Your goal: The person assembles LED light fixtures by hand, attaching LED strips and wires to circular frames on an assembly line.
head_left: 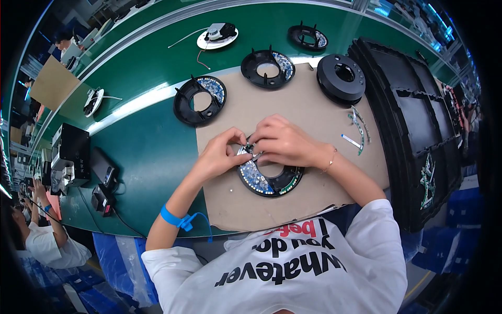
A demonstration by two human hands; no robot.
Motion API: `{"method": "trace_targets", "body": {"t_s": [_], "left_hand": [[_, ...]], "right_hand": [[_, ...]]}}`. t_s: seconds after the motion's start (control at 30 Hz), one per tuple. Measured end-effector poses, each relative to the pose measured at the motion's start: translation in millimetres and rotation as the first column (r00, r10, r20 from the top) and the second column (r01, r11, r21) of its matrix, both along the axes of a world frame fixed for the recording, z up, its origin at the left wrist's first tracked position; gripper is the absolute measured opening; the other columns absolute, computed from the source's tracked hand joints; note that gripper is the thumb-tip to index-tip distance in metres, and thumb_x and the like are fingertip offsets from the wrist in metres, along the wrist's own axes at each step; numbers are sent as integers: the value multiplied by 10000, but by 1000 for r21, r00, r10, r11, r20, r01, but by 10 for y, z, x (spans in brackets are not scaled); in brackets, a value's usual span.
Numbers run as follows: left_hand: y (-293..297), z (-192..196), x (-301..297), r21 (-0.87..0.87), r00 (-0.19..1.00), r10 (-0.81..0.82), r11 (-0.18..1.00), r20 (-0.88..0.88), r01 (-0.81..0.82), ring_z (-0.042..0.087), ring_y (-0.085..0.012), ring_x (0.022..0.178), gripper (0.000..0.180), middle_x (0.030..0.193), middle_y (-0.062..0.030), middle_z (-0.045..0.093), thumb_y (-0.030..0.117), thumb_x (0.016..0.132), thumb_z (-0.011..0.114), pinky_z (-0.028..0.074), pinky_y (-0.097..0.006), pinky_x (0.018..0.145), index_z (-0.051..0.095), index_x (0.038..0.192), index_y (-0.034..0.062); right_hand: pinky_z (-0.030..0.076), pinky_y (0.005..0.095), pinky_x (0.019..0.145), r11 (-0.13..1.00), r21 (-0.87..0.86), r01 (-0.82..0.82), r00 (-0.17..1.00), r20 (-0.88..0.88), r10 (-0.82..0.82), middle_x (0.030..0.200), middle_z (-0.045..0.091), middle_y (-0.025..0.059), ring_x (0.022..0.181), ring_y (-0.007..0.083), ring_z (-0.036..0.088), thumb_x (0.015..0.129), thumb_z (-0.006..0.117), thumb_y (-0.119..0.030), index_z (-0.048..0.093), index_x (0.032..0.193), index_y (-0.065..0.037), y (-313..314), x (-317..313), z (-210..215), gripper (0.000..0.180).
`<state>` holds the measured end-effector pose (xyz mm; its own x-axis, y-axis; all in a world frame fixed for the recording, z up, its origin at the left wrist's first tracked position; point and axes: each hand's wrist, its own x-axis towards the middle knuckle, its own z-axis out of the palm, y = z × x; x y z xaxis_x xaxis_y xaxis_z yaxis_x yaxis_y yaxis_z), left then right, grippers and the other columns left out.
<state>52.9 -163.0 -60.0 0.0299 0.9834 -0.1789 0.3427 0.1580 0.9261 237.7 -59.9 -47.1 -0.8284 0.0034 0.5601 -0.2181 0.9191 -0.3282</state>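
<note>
Both hands are pinched in tight on the top-left rim of the black ring housing (270,180): left hand (218,156) and right hand (285,141) grip a small silvery part together, fingertips nearly touching. Bare cardboard mat (314,110) lies open right of the grip, its edge just left of it. The ring looks round and hollow, with a band of tiny shiny chips.

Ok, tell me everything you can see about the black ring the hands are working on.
The black ring lies flat on the brown cardboard sheet, a round, plastic-looking frame with an open centre. A curved strip of small silvery-blue parts lines its left and lower arc, with green board showing at the lower right. The left hand and right hand pinch at its upper edge, covering that part.
</note>
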Motion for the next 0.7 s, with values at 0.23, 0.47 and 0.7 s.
{"method": "trace_targets", "body": {"t_s": [0.23,0.47,0.7], "left_hand": [[-131,70,-139,-39,896,172,985,410,-171,396,21,568,169,911,-7,561,127,859,573,296,-141,449,515,1000,53],[-197,134,-225,30,772,305,922,558,-385,279,2,467,177,747,6,494,195,939,419,228,-158,401,521,971,53],[-257,309,-236,77,843,223,952,489,-296,296,-3,453,230,728,17,497,232,942,410,233,-164,398,548,963,49]], "right_hand": [[464,311,656,933,-350,78,970,245,11,769,599,85,733,236,579,719,648,-42,613,800,-8,228,40,161,95],[466,231,499,902,-372,220,975,99,-197,678,606,59,554,123,606,775,601,-13,623,769,13,722,-356,726,35],[497,286,573,639,-432,636,686,-63,-725,700,642,162,634,205,654,753,639,-102,659,781,17,1629,-1021,1026,124]]}}
